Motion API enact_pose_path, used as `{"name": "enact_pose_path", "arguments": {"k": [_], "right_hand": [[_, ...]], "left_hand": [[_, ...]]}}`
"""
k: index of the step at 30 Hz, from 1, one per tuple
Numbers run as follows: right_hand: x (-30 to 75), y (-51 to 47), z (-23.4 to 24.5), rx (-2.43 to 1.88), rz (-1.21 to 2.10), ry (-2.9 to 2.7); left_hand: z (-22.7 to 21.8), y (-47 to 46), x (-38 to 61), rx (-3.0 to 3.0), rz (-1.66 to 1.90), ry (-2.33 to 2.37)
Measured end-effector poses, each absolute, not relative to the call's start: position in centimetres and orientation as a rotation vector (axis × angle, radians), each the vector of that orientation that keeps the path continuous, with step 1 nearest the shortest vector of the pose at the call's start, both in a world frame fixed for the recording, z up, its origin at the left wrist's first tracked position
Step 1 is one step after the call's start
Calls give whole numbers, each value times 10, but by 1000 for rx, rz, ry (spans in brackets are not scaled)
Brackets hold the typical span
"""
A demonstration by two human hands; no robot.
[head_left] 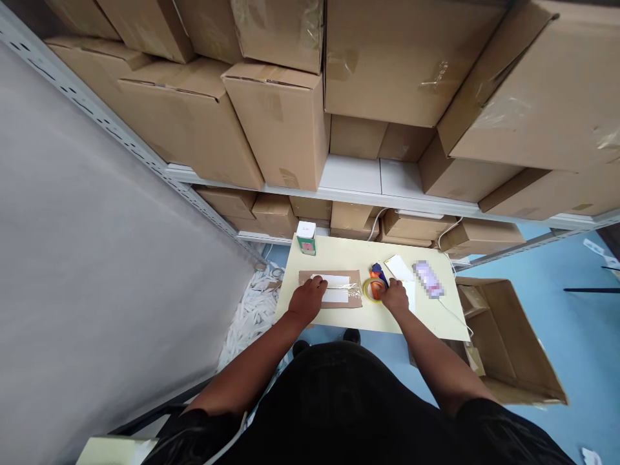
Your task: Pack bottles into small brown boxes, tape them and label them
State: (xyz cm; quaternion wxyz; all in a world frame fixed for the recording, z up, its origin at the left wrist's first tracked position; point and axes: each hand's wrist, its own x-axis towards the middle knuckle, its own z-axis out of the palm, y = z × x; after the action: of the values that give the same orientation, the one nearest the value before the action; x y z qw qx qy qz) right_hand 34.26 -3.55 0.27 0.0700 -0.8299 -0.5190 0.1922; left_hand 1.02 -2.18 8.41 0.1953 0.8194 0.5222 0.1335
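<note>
A flat brown parcel [353,279] with a white label [336,288] lies on a small pale yellow table [349,255]. My left hand [307,299] presses down on the parcel's left end, fingers curled over it. My right hand [393,298] grips an orange tape dispenser [374,286] holding a roll of clear tape, right at the parcel's right end. A strip of shiny tape crosses the label.
A small white and green box [306,237] stands at the table's back left. White cards [399,267] and a cabled device [428,278] lie to the right. An open cardboard box [508,342] sits on the blue floor. Shelves of cartons [276,116] rise behind; paper strips [249,310] litter the left.
</note>
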Motion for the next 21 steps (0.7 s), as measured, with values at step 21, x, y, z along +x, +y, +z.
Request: {"name": "enact_pose_path", "arguments": {"k": [21], "right_hand": [[263,-36,164,-1573,121,-2377]], "left_hand": [[122,-23,-2,1425,744,1372]]}}
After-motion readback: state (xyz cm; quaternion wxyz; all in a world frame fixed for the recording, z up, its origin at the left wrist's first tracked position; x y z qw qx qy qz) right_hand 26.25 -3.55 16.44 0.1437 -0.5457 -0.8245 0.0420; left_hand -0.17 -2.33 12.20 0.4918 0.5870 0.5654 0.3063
